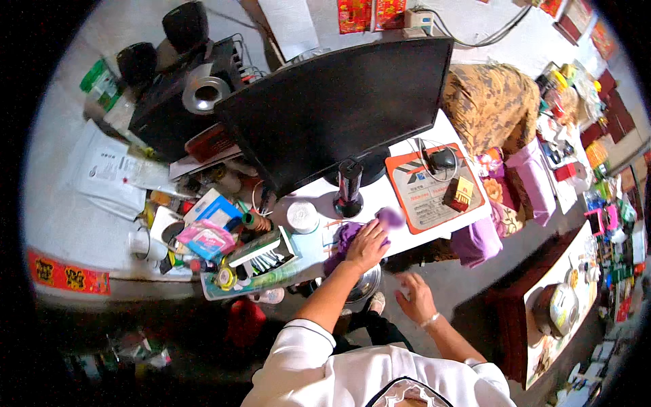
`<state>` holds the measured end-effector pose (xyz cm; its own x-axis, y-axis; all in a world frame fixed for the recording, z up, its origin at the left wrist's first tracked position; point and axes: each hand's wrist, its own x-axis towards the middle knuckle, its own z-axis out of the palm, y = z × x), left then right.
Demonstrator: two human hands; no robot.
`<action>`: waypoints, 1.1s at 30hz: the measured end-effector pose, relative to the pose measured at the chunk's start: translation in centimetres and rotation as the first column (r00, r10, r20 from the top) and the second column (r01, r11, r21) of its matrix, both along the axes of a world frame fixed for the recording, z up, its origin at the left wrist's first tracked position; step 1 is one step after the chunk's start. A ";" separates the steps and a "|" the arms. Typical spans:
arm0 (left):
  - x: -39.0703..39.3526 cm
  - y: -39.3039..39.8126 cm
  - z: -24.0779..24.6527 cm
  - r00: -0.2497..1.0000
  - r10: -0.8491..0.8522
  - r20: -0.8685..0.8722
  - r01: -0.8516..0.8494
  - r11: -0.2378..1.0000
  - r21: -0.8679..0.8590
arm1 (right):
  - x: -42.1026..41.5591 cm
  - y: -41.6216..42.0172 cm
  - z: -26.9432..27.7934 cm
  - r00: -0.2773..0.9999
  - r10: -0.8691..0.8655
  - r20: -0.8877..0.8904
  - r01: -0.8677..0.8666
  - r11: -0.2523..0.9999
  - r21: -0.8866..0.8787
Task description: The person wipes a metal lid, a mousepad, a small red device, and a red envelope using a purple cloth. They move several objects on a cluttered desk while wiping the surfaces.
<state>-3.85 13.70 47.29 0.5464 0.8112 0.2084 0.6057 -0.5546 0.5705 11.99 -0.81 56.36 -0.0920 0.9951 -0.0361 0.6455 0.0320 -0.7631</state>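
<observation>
My left hand (364, 246) lies on a crumpled purple cloth (347, 235) at the front edge of the white desk (376, 198); whether its fingers grip the cloth is hard to tell. A blurred purple part sticks out beyond the fingertips. My right hand (418, 299), with a bracelet at the wrist, hangs over the floor before the desk, fingers apart and holding nothing. Behind the cloth stand a dark cylindrical object (350, 185) and a round white device (302, 217). A black monitor (341, 112) rises behind them. An orange-edged mat (427, 203) bears a computer mouse (443, 159) and a cigarette pack (462, 194).
An open box (264, 254), a pink packet (207, 238) and other clutter crowd the desk's left end. A metal bowl (367, 285) is below the desk edge. At the right, a lidded pot (555, 310) stands on a table (539, 346). Purple-covered seating (475, 244) adjoins the desk.
</observation>
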 end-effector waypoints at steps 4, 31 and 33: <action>1.8 -0.2 3.0 0.966 0.144 0.217 -0.090 0.967 -0.238 | 0.2 6.1 -3.4 0.990 0.058 0.130 -0.083 0.978 0.191; -32.3 16.7 20.1 0.567 0.734 0.373 -0.819 0.551 0.159 | -7.6 9.7 -7.7 0.875 0.099 0.474 -0.099 0.995 -0.024; -31.4 15.0 20.7 0.566 0.698 0.438 -0.801 0.592 0.092 | -7.3 9.7 -8.5 0.890 0.059 0.452 -0.082 0.996 0.030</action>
